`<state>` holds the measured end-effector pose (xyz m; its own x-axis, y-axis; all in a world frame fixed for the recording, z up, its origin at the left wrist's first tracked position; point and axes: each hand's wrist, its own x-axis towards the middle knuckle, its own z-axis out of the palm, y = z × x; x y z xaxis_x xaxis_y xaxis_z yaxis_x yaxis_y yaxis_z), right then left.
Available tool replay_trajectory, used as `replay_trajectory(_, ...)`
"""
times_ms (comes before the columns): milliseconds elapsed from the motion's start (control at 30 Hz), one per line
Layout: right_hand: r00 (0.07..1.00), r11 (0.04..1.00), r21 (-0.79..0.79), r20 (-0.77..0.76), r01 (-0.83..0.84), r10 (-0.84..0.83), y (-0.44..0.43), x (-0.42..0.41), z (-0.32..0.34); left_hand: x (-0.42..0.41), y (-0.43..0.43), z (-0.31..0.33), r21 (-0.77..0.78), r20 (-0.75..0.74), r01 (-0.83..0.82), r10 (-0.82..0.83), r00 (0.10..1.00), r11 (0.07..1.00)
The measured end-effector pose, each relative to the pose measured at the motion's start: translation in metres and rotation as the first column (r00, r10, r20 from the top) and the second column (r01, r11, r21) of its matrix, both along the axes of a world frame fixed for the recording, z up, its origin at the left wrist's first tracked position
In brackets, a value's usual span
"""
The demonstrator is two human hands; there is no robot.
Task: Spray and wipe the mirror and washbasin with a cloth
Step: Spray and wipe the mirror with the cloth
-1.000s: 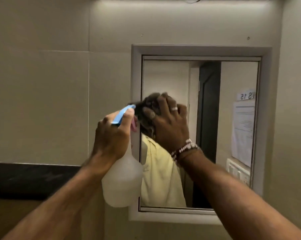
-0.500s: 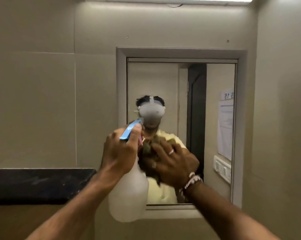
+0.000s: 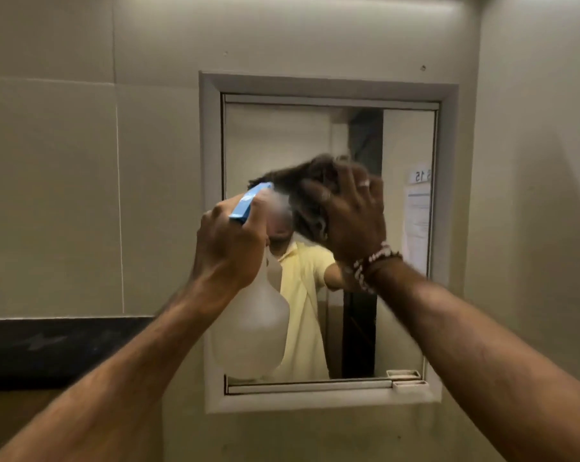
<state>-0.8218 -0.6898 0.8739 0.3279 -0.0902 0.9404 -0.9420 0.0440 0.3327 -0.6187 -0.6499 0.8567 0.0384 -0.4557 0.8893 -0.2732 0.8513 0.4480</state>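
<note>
While the washbasin lies outside the head view, the work stands at the mirror (image 3: 275, 138), so I judge the task to be in its first half: the glass is being sprayed and rubbed, and the basin is all left to do. The left hand (image 3: 228, 241) grips the neck of the translucent spray bottle (image 3: 252, 331), fingers curled round it below the blue trigger head (image 3: 248, 203), with the nozzle aimed at the glass. A pale streak off the nozzle may be mist, though blur leaves that uncertain. The right hand (image 3: 352, 221), with a beaded bracelet (image 3: 372, 265) at the wrist, holds a dark cloth (image 3: 292, 178) bunched under its bent fingers and presses it on the upper middle of the mirror. The cloth sits just beside the nozzle, up and to its right; the bottle's body hangs below the left hand, before the mirror's lower left corner
</note>
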Motion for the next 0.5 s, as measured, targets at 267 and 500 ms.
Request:
replay_trajectory(267,0.918,0.967,0.254,-0.373,-0.039,0.135,0.02,-0.019,-0.203,-0.009,0.002,-0.084,0.168,0.069,0.089,-0.101,0.992,0.982)
replay_trajectory(500,0.963,0.987,0.14,-0.243,-0.082,0.114,0.011,-0.05,-0.126,-0.038,-0.001,-0.05,0.13,0.092,0.132,-0.145,0.985,0.983)
